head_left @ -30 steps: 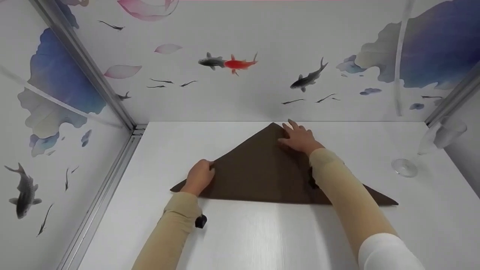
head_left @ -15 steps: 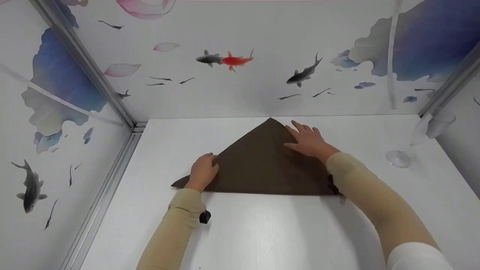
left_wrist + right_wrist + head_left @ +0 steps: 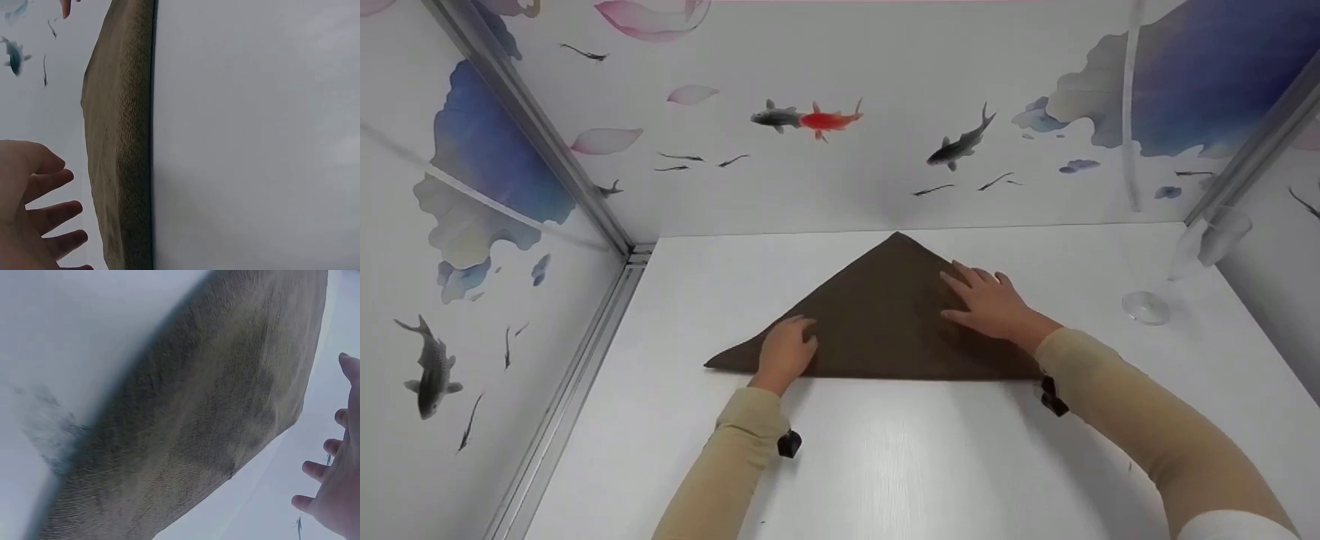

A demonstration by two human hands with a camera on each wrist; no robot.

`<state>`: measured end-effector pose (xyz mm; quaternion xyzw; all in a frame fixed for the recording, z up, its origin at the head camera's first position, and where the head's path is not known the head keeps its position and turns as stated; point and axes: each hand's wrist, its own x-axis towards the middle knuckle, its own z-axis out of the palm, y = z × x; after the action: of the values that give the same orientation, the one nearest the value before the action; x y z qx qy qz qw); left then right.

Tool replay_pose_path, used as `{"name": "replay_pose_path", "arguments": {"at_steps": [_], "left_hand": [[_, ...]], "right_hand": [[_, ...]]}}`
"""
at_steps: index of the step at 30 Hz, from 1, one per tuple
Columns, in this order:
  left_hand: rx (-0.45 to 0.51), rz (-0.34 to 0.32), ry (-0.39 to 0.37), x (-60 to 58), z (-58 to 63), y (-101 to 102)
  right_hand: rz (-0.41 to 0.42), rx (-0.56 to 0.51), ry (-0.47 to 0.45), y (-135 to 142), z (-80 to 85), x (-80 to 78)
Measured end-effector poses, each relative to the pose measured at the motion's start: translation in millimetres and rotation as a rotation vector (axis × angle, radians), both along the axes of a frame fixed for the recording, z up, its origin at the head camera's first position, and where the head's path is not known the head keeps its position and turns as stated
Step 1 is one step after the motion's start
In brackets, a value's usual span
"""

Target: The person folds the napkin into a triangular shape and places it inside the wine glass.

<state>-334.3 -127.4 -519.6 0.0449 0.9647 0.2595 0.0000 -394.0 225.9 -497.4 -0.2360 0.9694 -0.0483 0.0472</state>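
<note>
A brown cloth (image 3: 877,315), folded into a triangle, lies flat on the white table with its point toward the back wall. My left hand (image 3: 787,349) is over its left part, fingers loosely bent and holding nothing. Over the right slanting edge is my right hand (image 3: 994,304), fingers spread. The left wrist view shows the left hand (image 3: 28,208) with fingers apart beside the cloth's thick fuzzy fold (image 3: 132,140). In the right wrist view, the right hand (image 3: 340,478) has its fingers spread at the edge of the cloth (image 3: 208,399).
A clear stemmed glass (image 3: 1146,307) stands at the right side of the table (image 3: 885,465). White panels printed with fish and petals enclose the back (image 3: 697,202) and sides. A metal rail (image 3: 562,409) runs along the table's left edge.
My right hand has slid right and toward me, off the cloth's tip and along its right edge. My left hand has moved inward from the left edge, its fingers loosened from it.
</note>
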Motion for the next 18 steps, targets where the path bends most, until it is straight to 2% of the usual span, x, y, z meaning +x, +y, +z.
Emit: {"name": "replay_pose_path", "arguments": {"at_steps": [12,18], "left_hand": [[-0.009,-0.07,-0.041,24.1,5.9,24.9],[-0.016,-0.118,-0.059,34.8,3.4,32.0]], "right_hand": [[0.009,-0.026,-0.009,-3.6,-5.9,42.5],[0.013,-0.077,-0.025,-10.6,-12.8,66.9]]}}
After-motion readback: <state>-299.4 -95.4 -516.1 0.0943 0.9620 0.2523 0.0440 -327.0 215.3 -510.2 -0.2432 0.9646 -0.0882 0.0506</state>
